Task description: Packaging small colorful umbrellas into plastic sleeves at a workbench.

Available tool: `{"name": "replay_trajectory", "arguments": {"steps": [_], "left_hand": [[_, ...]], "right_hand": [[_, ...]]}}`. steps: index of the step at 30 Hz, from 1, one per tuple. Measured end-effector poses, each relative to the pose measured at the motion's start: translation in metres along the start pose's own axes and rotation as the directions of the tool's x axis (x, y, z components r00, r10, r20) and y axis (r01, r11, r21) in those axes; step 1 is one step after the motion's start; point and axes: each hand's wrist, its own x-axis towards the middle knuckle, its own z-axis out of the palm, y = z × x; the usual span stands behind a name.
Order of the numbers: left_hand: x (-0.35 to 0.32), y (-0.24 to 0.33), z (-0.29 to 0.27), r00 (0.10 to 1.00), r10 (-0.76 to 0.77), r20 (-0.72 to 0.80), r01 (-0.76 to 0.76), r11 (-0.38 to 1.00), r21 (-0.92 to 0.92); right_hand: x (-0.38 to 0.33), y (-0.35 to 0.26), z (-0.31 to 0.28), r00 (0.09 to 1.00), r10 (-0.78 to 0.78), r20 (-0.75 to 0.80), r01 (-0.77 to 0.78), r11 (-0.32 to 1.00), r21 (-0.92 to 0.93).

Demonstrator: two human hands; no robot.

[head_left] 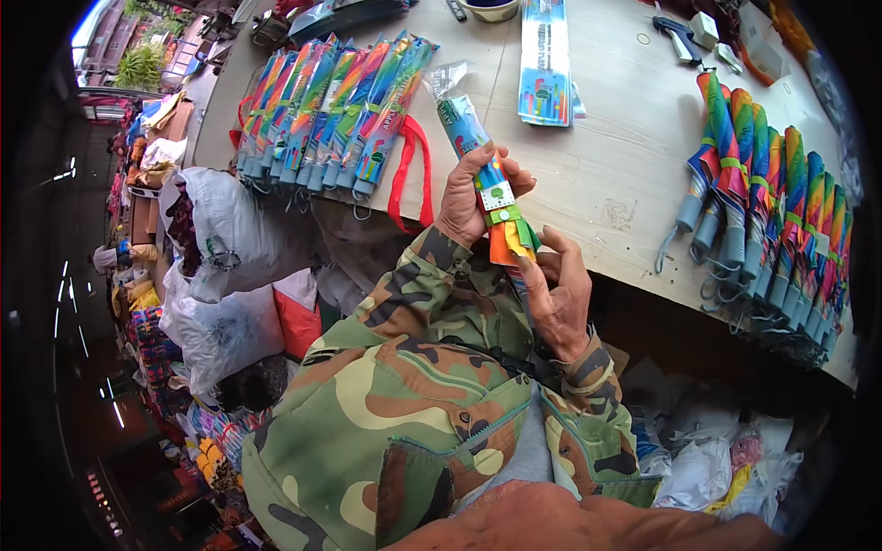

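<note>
- Left hand [470, 197] is wrapped tight around the middle of a folded rainbow umbrella [487, 179] that's half inside a clear plastic sleeve [457, 108].
- Umbrella's long axis runs up-left over the worktop [606, 165], handle end pointing down toward the body.
- Right hand [560, 294] sits just below, fingertips pinching the bare lower end, so it's the nearer one to that end.

The left hand [470, 197] is raised with fingers curled shut in a grip, knuckles upward. Just below that grip, the right hand [560, 294] pinches with thumb and fingertips, its camouflage-sleeved wrist bent inward.
</note>
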Motion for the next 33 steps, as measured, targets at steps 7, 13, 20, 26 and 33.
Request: {"name": "replay_trajectory", "arguments": {"steps": [7, 13, 20, 26, 33], "left_hand": [[-0.007, 0.003, 0.009, 0.997, 0.065, 0.035, -0.063, 0.996, -0.056], [-0.047, -0.065, 0.019, 0.992, -0.129, 0.007, 0.128, 0.989, 0.071], [-0.048, 0.0, 0.01, 0.991, -0.118, -0.067, 0.128, 0.978, 0.164], [-0.056, 0.158, -0.017, 0.897, 0.282, -0.342, 0.115, 0.597, 0.794], [-0.028, 0.28, -0.096, 0.626, 0.78, -0.02, 0.676, -0.53, 0.512]], "right_hand": [[0.008, 0.02, 0.002, 0.74, -0.656, -0.149, 0.58, 0.735, -0.351], [0.059, 0.02, 0.031, 0.692, -0.68, -0.242, 0.541, 0.71, -0.45], [0.064, 0.009, 0.047, 0.634, -0.767, -0.098, 0.661, 0.603, -0.447], [0.037, 0.026, -0.012, 0.747, -0.665, 0.029, 0.527, 0.564, -0.636], [0.023, 0.031, -0.133, 0.708, -0.698, -0.11, 0.117, 0.269, -0.956]]}}
